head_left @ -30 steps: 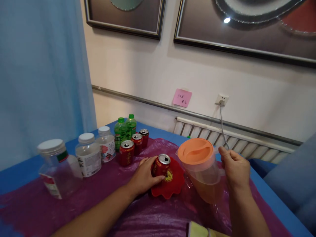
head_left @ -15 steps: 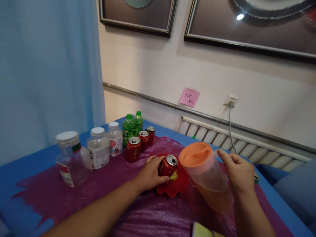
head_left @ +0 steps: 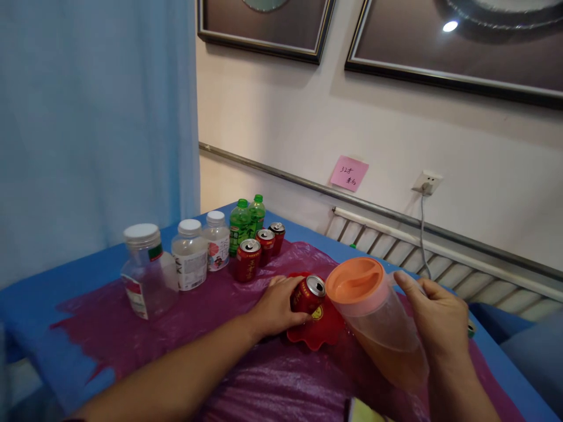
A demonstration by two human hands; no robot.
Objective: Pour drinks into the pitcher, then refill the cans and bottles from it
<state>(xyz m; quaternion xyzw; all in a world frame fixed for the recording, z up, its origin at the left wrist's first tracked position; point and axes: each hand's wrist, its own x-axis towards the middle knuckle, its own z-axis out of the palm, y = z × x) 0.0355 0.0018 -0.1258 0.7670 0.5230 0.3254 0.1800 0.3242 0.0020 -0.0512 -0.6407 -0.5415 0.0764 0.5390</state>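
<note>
My left hand [head_left: 279,305] is wrapped round an opened red can [head_left: 308,295], tilted a little to the right over a red scalloped mat [head_left: 315,335]. On the right, my right hand [head_left: 435,310] grips the handle of a clear pitcher [head_left: 382,328] with an orange lid. The pitcher leans toward the can, its lid close to the can's top, and brownish liquid lies in its lower part. No stream between them can be made out.
Three more cans [head_left: 248,261] stand beyond my left hand, with green bottles [head_left: 240,225] behind. White-capped clear jars [head_left: 149,281] are at the left. Purple plastic sheeting [head_left: 189,322] covers part of the blue table [head_left: 26,281]. A yellow item [head_left: 367,412] lies at the bottom edge.
The whole view has shifted, so the table objects appear farther right. The can in my left hand leans slightly more to the right. Both hands keep their holds.
</note>
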